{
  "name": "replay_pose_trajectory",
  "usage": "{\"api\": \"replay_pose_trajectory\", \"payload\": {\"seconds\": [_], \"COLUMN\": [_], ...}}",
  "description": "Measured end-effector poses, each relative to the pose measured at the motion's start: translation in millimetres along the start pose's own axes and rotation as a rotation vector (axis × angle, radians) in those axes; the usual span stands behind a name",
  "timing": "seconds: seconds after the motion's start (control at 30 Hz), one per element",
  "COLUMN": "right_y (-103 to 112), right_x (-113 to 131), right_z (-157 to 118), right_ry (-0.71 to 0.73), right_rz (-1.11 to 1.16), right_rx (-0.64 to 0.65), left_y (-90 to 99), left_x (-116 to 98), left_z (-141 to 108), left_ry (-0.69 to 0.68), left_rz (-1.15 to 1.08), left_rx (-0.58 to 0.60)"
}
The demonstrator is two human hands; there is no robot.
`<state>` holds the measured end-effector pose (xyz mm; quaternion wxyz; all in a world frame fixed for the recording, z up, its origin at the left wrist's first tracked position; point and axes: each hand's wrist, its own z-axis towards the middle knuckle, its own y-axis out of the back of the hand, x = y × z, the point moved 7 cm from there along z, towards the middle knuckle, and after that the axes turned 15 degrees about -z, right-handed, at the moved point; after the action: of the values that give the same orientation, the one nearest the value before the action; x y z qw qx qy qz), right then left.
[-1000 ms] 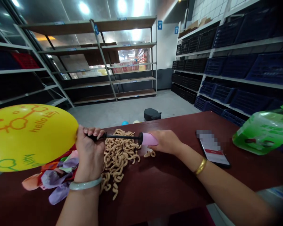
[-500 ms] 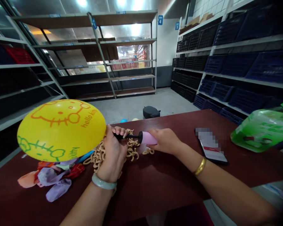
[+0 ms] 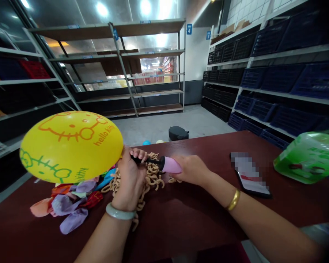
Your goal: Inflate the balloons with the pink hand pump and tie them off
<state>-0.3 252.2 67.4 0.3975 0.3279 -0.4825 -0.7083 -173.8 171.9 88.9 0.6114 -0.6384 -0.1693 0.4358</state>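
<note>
A yellow inflated balloon point(image 3: 71, 146) with printed cat faces extends to the left of my left hand point(image 3: 131, 168). That hand is closed round the black end of a hand balloon pump and sits at the balloon's neck; the exact join is hidden by my fingers. My right hand point(image 3: 190, 170) grips the pink barrel of the balloon pump point(image 3: 171, 165), which lies roughly level. Between the hands a short black rod shows. Below the balloon lie several limp, uninflated balloons point(image 3: 68, 206), and curly tan loops point(image 3: 153, 177) are heaped behind and beside my left wrist.
A phone point(image 3: 249, 175) and a green liquid jug point(image 3: 307, 157) stand or lie on the right of the dark red table point(image 3: 197, 226). Beyond it, a dark bag-like object point(image 3: 178, 133) is on the floor. Metal shelves point(image 3: 117, 58) and crate racks point(image 3: 279, 80) line the room.
The view has shifted slightly, so the table and shelves appear a little lower and further right. Both hands keep their holds, with the pump barrel tilted slightly more.
</note>
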Motion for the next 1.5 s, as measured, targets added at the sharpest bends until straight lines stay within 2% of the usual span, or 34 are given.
{"api": "replay_pose_trajectory", "payload": {"seconds": [0.17, 0.23, 0.3, 0.4, 0.57, 0.7, 0.8, 0.9, 1.1, 1.37, 1.43, 1.5], "right_y": [-3, -3, -2, -3, -6, -4, 0, 4, 2, 2, 4, 5], "right_x": [-16, -19, -21, -21, -14, -2, 3, 7, 6, -23, -29, -32], "right_z": [1, 1, 0, 0, -1, -3, -4, -4, -3, 0, -1, -2], "right_ry": [-0.01, -0.009, -0.004, 0.002, -0.007, -0.007, -0.01, 0.0, 0.012, 0.031, 0.039, 0.036], "right_rz": [-0.041, -0.044, -0.051, -0.066, -0.084, -0.054, -0.02, -0.002, 0.022, -0.028, -0.036, -0.048], "right_rx": [0.024, 0.017, 0.017, 0.032, 0.035, -0.002, -0.002, -0.002, -0.009, -0.043, -0.066, -0.079], "left_y": [4.1, 6.7, 10.5, 15.1, 16.0, 7.3, -0.6, -5.8, -5.5, -4.4, -2.9, -0.7], "left_x": [-54, -66, -67, -53, -7, 26, 38, 38, 23, -47, -56, -56], "left_z": [26, 31, 31, 28, 11, -12, -26, -31, -22, 15, 18, 18], "left_ry": [-0.088, -0.116, -0.128, -0.125, -0.047, 0.016, 0.054, 0.058, 0.046, -0.069, -0.094, -0.102], "left_rz": [-0.077, -0.091, -0.097, -0.115, -0.078, -0.035, -0.013, -0.009, 0.027, -0.085, -0.111, -0.124], "left_rx": [-0.027, -0.018, -0.007, 0.014, 0.002, 0.02, 0.033, 0.038, 0.053, 0.047, 0.022, 0.007]}}
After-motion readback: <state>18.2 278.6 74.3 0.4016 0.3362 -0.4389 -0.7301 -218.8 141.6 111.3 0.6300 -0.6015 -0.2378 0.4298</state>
